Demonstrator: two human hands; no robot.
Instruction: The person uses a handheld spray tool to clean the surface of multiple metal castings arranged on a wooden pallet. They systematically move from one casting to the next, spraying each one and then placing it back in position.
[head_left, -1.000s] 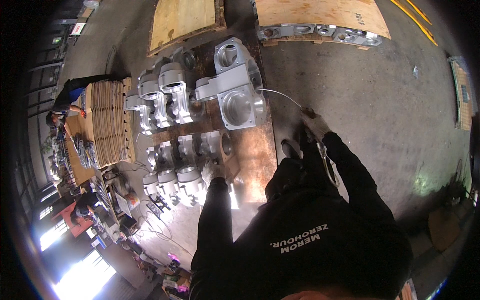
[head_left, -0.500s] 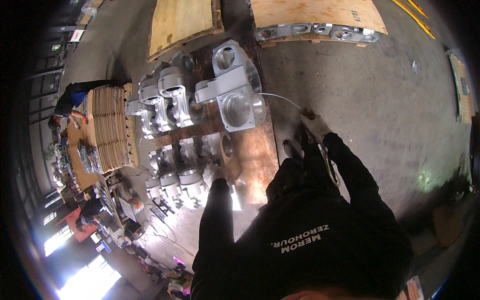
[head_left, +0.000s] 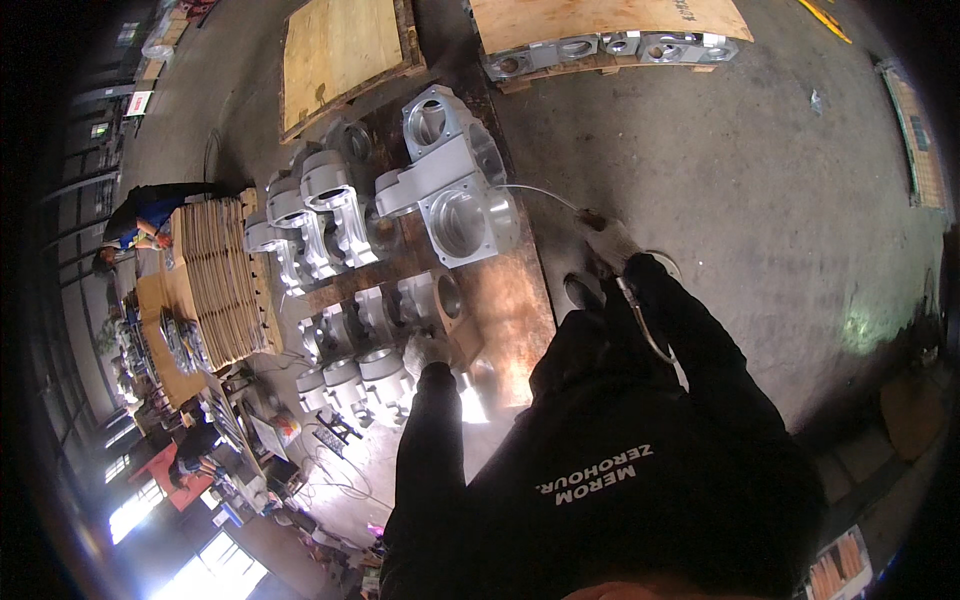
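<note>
My right hand (head_left: 608, 236), in a pale glove with dark stains, is closed around what looks like an air blow gun. Its thin bent tube (head_left: 540, 190) reaches left to the side of a large silver-grey metal casting (head_left: 452, 172) with round bores and square flanges. A hose (head_left: 648, 325) hangs below this hand. My left hand (head_left: 428, 352), also in a pale glove, rests against the near row of smaller castings (head_left: 382, 366). Its fingers are too small and glared to make out. More castings (head_left: 325, 180) stand in rows at the far left of the brown board (head_left: 510, 330) under them.
Wooden pallets lie at the back, one with a plywood top (head_left: 345, 60), another with castings under its plywood sheet (head_left: 610, 22). Stacked cardboard (head_left: 215, 285) stands at left, where a person (head_left: 150, 225) bends over. Cables (head_left: 340, 475) lie on the floor at lower left.
The whole view has shifted slightly, so the castings appear farther left. My right hand appears a little higher and farther left, its tube still at the large casting. My left hand remains at the near row.
</note>
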